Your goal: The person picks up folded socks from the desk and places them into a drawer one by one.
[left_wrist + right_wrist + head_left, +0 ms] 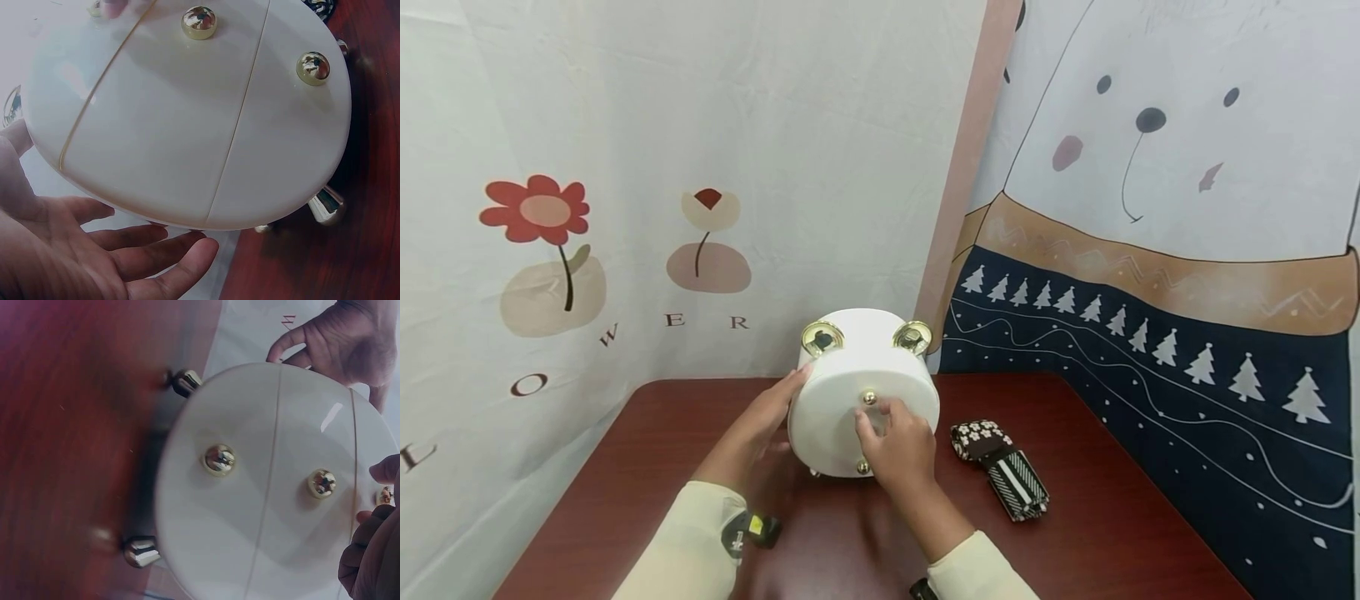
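Note:
A white rounded drawer box with gold ears and gold knobs stands on the table. Seams split its front into three drawers, each with a knob. My left hand lies along the box's left side; in the left wrist view its relaxed fingers are at the edge. Over the front, my right hand has its thumb and forefinger apart around the top knob, with the other fingers curled. The middle knob and bottom knob show in the right wrist view. Short gold feet hold the box up.
Right of the box, two folded strips of patterned fabric, one floral and one striped, lie on the reddish-brown table. Behind the table hang a cloth with printed flowers and another with a bear.

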`<control>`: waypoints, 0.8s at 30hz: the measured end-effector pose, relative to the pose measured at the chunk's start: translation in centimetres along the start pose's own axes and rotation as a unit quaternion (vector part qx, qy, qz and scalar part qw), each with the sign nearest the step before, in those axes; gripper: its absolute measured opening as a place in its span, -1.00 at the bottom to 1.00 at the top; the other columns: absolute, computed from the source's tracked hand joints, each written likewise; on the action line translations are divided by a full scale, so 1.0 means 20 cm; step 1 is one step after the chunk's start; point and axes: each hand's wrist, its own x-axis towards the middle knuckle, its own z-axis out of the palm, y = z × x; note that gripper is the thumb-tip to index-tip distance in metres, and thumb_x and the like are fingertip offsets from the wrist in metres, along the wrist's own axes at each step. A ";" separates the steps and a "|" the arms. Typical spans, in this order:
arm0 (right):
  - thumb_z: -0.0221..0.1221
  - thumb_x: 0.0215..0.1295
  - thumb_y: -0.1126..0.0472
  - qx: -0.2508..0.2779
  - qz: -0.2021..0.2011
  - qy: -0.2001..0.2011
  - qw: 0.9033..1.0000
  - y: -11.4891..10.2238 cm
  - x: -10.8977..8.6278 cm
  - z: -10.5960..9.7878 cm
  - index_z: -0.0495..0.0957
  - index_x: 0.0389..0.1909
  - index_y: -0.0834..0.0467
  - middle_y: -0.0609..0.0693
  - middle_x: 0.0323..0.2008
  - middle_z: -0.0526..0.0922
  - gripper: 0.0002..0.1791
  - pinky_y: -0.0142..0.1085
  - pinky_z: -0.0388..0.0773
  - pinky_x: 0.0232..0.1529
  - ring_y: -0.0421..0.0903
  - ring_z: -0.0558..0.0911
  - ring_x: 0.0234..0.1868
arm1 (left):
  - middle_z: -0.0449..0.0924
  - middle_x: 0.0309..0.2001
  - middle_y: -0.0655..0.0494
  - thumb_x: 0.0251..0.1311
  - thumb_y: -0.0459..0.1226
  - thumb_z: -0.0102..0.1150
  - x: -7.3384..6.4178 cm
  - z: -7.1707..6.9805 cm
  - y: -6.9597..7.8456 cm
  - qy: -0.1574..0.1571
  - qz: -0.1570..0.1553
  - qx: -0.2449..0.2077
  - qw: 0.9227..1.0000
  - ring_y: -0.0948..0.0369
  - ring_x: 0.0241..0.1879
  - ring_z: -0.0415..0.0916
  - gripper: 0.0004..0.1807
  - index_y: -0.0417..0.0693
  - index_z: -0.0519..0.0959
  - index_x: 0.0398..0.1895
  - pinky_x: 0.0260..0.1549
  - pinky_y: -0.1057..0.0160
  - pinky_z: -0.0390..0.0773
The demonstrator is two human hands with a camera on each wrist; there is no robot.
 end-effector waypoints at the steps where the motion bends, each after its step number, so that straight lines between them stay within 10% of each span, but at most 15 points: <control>1: 0.55 0.21 0.05 -0.002 0.013 -0.004 1.000 0.00 -0.01 0.00 0.75 -0.34 0.12 -0.08 -0.72 0.53 -0.75 -0.12 0.53 -0.57 -0.09 0.52 -0.65 | -0.24 0.83 -0.12 0.46 0.55 -0.20 0.00 0.00 0.00 0.000 0.000 0.000 1.000 -0.27 0.70 0.03 0.13 0.19 -0.20 0.85 0.35 -0.44 0.48; 11: 0.58 0.15 -0.05 -0.031 0.112 -0.066 0.991 -0.01 -0.06 0.03 0.77 -0.43 0.03 0.05 -0.48 0.82 -0.73 0.06 0.66 -0.41 0.15 0.81 -0.38 | -0.20 0.83 -0.11 0.47 0.55 -0.22 0.02 0.00 -0.01 0.004 0.004 0.010 1.000 -0.30 0.65 0.12 0.11 0.17 -0.15 0.85 0.23 -0.36 0.57; 24: 0.56 0.13 0.05 -0.049 0.106 -0.075 0.990 -0.01 -0.09 0.06 0.67 -0.55 0.07 0.07 -0.53 0.78 -0.72 0.00 0.62 -0.46 0.11 0.75 -0.48 | -0.16 0.81 -0.19 0.48 0.55 -0.25 0.01 0.01 -0.01 0.012 0.009 0.013 1.000 -0.29 0.64 0.13 0.10 0.17 -0.16 0.85 0.25 -0.41 0.55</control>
